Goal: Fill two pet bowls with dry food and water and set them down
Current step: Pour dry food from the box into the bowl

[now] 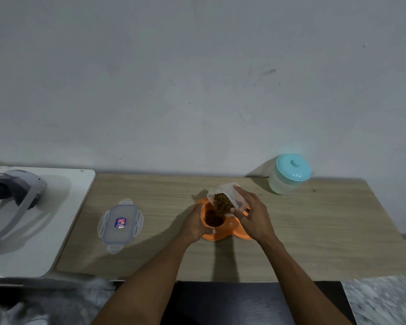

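The right hand [253, 216] grips the clear tub [225, 195], fingers and thumb clamped round its sides. It is tipped steeply over the left cup of the orange double bowl [242, 233] at mid-table. Dry food [212, 220] pours into that cup, which looks close to full. The left hand [193, 225] curls round the bowl's left rim, steadying it.

Here's the risk: the tub's mouth looks wider than the cup. A steeper tilt could dump the lot in a rush, scattering pieces across the table [314, 231] or into the right cup, probably meant for water. If the left hand slips, the light bowl could skid. The lid [120, 225] lies well apart, left.
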